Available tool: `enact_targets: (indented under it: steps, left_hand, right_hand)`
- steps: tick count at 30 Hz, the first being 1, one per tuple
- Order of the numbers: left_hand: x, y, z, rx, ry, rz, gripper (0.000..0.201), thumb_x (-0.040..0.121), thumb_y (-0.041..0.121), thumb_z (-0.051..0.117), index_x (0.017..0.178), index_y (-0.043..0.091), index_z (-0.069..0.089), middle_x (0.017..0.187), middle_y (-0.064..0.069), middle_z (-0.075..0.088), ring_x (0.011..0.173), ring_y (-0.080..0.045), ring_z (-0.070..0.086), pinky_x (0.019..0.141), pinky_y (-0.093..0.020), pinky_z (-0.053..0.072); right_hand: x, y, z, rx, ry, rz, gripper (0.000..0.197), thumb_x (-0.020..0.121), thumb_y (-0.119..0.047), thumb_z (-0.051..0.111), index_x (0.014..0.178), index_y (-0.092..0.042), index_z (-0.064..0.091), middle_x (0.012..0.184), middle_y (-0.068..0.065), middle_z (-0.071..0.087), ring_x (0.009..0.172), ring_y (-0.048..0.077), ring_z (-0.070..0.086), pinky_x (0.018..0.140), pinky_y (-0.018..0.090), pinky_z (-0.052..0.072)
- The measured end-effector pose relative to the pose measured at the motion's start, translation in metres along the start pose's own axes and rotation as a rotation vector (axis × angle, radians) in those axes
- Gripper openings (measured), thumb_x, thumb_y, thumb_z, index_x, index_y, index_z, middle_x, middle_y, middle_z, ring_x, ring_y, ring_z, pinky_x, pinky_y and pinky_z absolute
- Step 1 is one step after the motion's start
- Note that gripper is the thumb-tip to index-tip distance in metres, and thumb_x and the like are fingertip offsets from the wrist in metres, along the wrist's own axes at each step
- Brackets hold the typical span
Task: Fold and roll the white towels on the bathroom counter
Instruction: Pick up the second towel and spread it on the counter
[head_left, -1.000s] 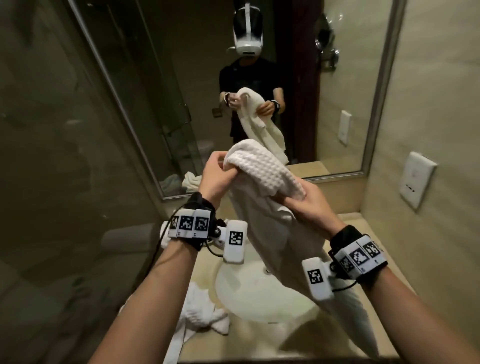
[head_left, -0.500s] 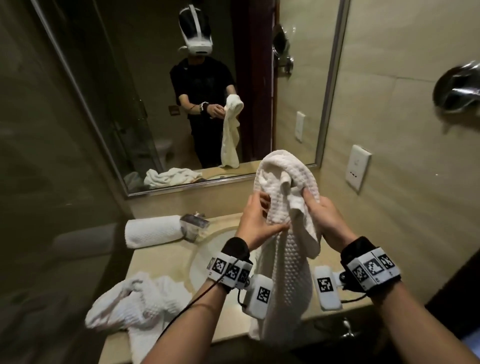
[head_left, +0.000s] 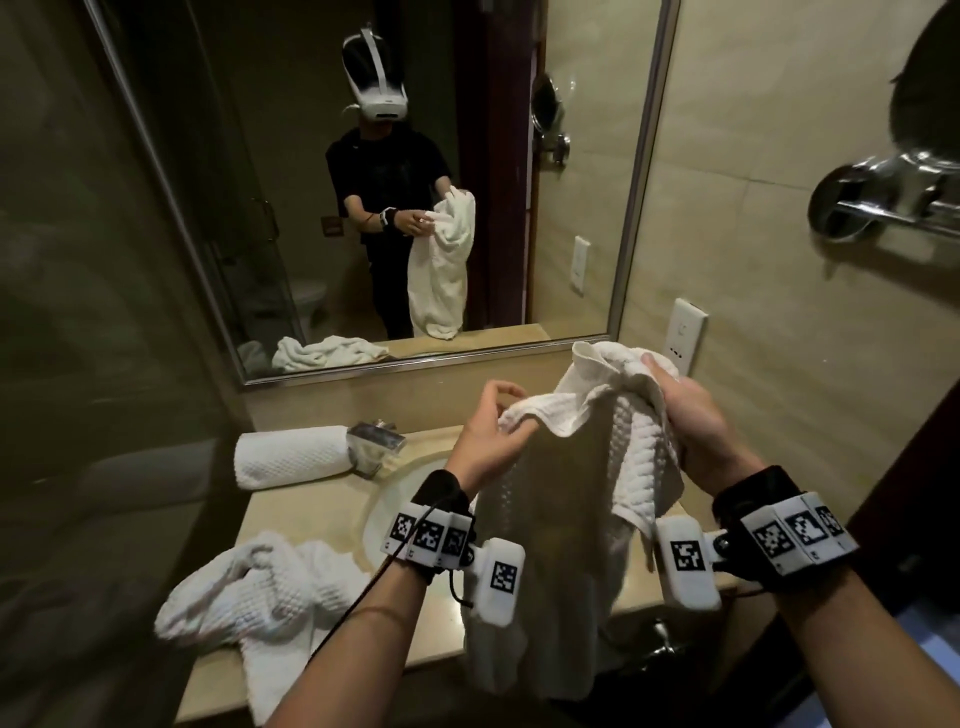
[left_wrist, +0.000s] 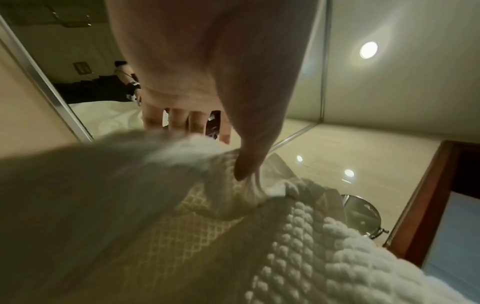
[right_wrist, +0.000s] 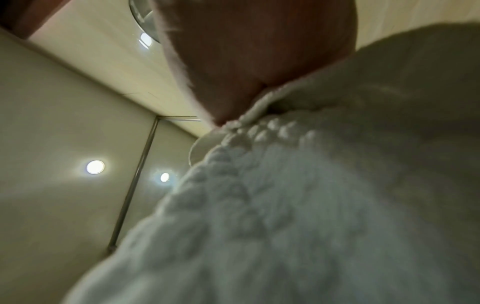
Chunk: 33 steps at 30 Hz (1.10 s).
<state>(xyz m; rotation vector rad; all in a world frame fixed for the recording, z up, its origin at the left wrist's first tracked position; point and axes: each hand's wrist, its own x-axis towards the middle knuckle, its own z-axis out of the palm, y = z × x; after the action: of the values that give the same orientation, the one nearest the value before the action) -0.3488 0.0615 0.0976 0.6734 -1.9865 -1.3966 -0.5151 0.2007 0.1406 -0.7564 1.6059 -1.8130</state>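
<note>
I hold a white waffle-weave towel (head_left: 582, 493) up in front of me above the sink; its length hangs down past the counter's front edge. My right hand (head_left: 685, 410) grips its bunched top at the right. My left hand (head_left: 493, 431) pinches the towel's top hem at the left, thumb on the cloth (left_wrist: 249, 164). The right wrist view is filled by the same towel (right_wrist: 298, 205) under my palm. A rolled white towel (head_left: 291, 457) lies at the back left of the counter. A crumpled white towel (head_left: 260, 592) lies at the front left.
A beige counter (head_left: 306, 509) holds a white sink (head_left: 389, 499) with a chrome tap (head_left: 376, 441) beside the roll. A large mirror (head_left: 363, 182) stands behind. On the right wall are a socket plate (head_left: 685, 332) and a chrome fixture (head_left: 883, 197).
My hands have drawn apart along the towel's top: the left hand slid left to the hem and the bunched towel has spread wider. The camera view has shifted slightly right.
</note>
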Motion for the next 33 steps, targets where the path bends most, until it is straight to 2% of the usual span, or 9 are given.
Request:
enact_targets:
  steps: [6,13,15,17,19,21,26,29,33]
  left_hand:
    - [-0.012,0.008,0.023,0.102,-0.102,0.191,0.066,0.077,0.036,0.077,0.133,0.035,0.042,0.113,0.002,0.058,0.098,-0.009,0.061,0.076,-0.022,0.056]
    - [-0.020,0.010,0.051,0.161,-0.063,0.202,0.054,0.080,0.013,0.071,0.124,0.025,0.042,0.099,0.003,0.064,0.080,-0.009,0.064,0.065,-0.018,0.054]
    - [-0.018,0.005,0.057,0.169,-0.020,0.181,0.048,0.081,0.009,0.066,0.122,0.022,0.043,0.099,0.002,0.064,0.077,-0.008,0.060,0.063,-0.015,0.049]
    - [-0.014,-0.003,0.056,0.113,0.040,0.119,0.044,0.081,0.007,0.067,0.119,0.018,0.046,0.102,-0.001,0.064,0.084,-0.011,0.061,0.067,-0.015,0.048]
    - [-0.011,-0.011,0.051,0.020,0.101,0.013,0.042,0.082,0.008,0.069,0.117,0.016,0.048,0.106,-0.004,0.064,0.096,-0.018,0.063,0.075,-0.026,0.055]
    - [-0.012,-0.014,0.042,-0.107,0.140,-0.066,0.037,0.085,0.007,0.065,0.117,0.014,0.048,0.106,-0.006,0.061,0.096,-0.019,0.061,0.081,-0.033,0.055]
    - [-0.014,-0.016,0.018,-0.130,0.081,-0.095,0.039,0.085,0.012,0.067,0.120,0.015,0.050,0.102,0.003,0.061,0.094,-0.011,0.061,0.081,-0.024,0.053]
    - [-0.014,-0.027,0.002,-0.003,0.005,-0.066,0.036,0.081,0.014,0.074,0.113,0.011,0.057,0.097,0.001,0.065,0.085,-0.010,0.062,0.074,-0.021,0.053]
    - [-0.012,-0.040,-0.022,0.137,0.075,0.011,0.008,0.090,0.013,0.063,0.087,0.009,0.070,0.075,0.002,0.064,0.072,-0.009,0.054,0.065,-0.025,0.042]
  right_hand:
    - [-0.020,0.004,-0.002,-0.037,-0.062,0.041,0.035,0.100,-0.037,0.050,0.104,-0.009,0.069,0.088,0.008,0.075,0.071,0.013,0.071,0.058,0.022,0.056]
    - [-0.039,0.015,-0.007,-0.118,-0.127,0.128,0.049,0.094,-0.051,0.051,0.102,-0.006,0.069,0.084,0.010,0.076,0.071,0.018,0.072,0.059,0.024,0.056]
    - [-0.040,0.015,-0.011,-0.149,-0.144,0.128,0.056,0.089,-0.056,0.055,0.107,-0.005,0.068,0.096,0.015,0.075,0.080,0.022,0.071,0.070,0.030,0.056]
    - [-0.041,0.014,-0.017,-0.176,-0.126,0.140,0.059,0.083,-0.057,0.060,0.109,-0.005,0.068,0.096,0.015,0.074,0.078,0.021,0.070,0.067,0.028,0.056]
    - [-0.041,0.015,-0.028,-0.144,-0.120,0.145,0.051,0.083,-0.048,0.065,0.109,-0.004,0.067,0.090,0.010,0.074,0.075,0.018,0.070,0.060,0.025,0.055]
    - [-0.042,0.016,-0.042,-0.148,-0.140,0.119,0.042,0.080,-0.029,0.073,0.114,-0.006,0.065,0.098,0.006,0.075,0.086,0.019,0.072,0.066,0.024,0.057]
    - [-0.025,0.031,-0.074,-0.660,-0.095,0.102,0.057,0.065,-0.006,0.087,0.118,-0.009,0.064,0.115,0.008,0.071,0.104,0.022,0.067,0.093,0.037,0.052]
    - [-0.017,0.042,-0.084,-1.005,0.036,0.116,0.059,0.070,-0.011,0.084,0.124,-0.004,0.059,0.121,0.012,0.065,0.107,0.025,0.060,0.087,0.031,0.045]
    - [-0.025,0.045,-0.093,-1.018,0.149,0.053,0.045,0.080,-0.016,0.074,0.120,-0.010,0.054,0.107,0.012,0.063,0.093,0.027,0.057,0.071,0.034,0.042]
